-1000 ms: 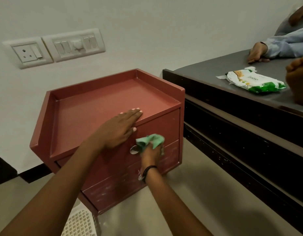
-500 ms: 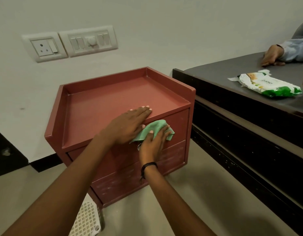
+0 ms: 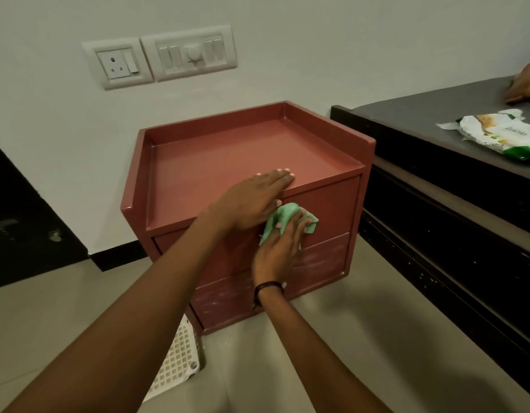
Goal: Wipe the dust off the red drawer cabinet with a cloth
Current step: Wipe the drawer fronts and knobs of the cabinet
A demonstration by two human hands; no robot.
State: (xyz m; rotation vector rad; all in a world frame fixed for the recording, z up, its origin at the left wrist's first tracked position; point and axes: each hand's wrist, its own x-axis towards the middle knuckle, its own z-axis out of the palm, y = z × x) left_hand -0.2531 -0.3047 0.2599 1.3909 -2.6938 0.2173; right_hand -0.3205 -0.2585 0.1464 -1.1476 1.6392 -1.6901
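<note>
My left hand [image 3: 251,204] lies flat on the cabinet [image 3: 228,156] top; my right hand [image 3: 275,254], fingers straight, presses the cloth [image 3: 283,217] to its upper drawer. It stands on the floor [image 3: 347,338] by the wall [image 3: 317,40].

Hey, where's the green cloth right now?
In the head view, centre frame, the cloth is pressed against the upper drawer of the cabinet under the right hand, beside the left hand resting on top.

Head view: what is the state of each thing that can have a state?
Upper drawer: shut.
Lower drawer: shut, front dusty.
Green cloth: bunched, pressed on upper drawer.
Left hand: flat on cabinet top.
Right hand: presses the cloth.
Wipes pack: lying on grey surface.
</note>
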